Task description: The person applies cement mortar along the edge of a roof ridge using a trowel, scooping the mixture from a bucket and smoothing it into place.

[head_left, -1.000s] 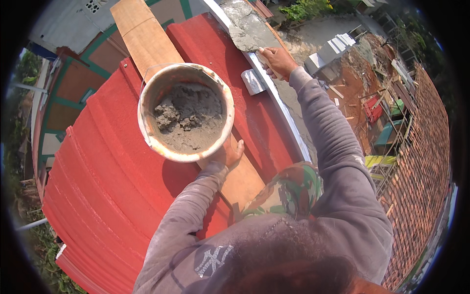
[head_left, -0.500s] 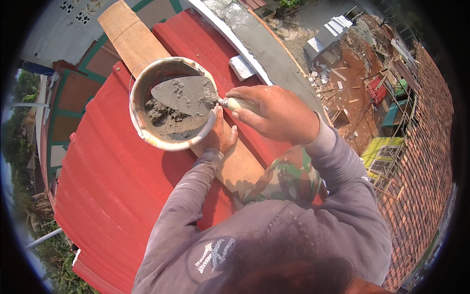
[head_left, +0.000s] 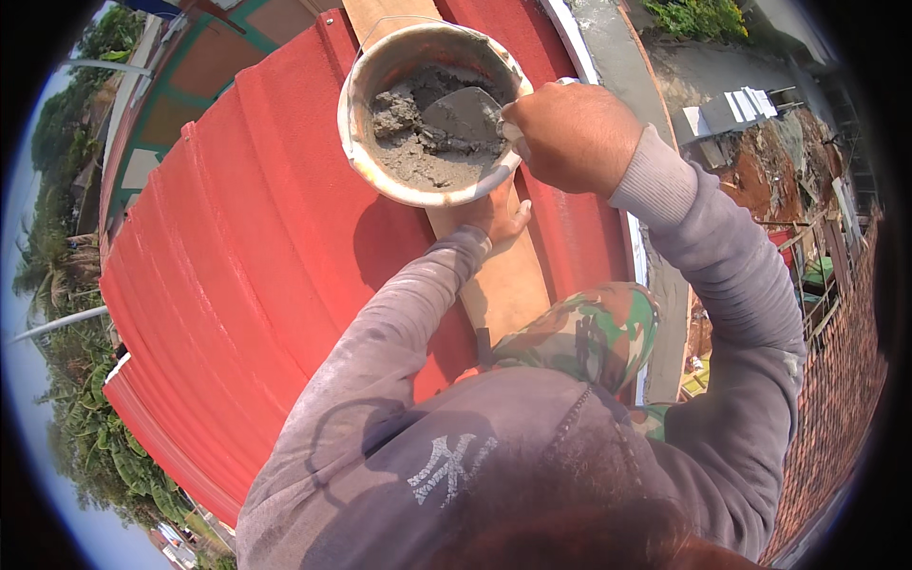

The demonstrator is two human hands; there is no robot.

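Note:
A pale bucket [head_left: 356, 142], its rim smeared with mortar, stands on a wooden plank [head_left: 508, 294] laid over red roofing. Grey wet mortar [head_left: 427, 169] lies inside it, lumpy on the left. My right hand [head_left: 578, 133] is closed around the handle of a trowel, most of it hidden by my fist. The trowel blade [head_left: 461, 114] is coated in mortar and sits partly in the heap, close to the bucket's right wall. My left hand [head_left: 496, 214] holds the bucket low on its near side; the thumb shows, while the other fingers are mostly covered by the bucket.
Red ribbed roof sheets [head_left: 256, 247] slope away to the left. Along the right runs a grey mortared ledge [head_left: 613, 57] with a white edge. Beyond it, lower down, are a rubble-strewn yard and a tiled roof [head_left: 826, 408]. My camouflage-clad knee [head_left: 594, 332] rests by the plank.
The trowel blade has gone from lying flat across the bucket's top, loaded with mortar, to tilted down in the mortar. My right hand has turned over with it. The view has shifted too.

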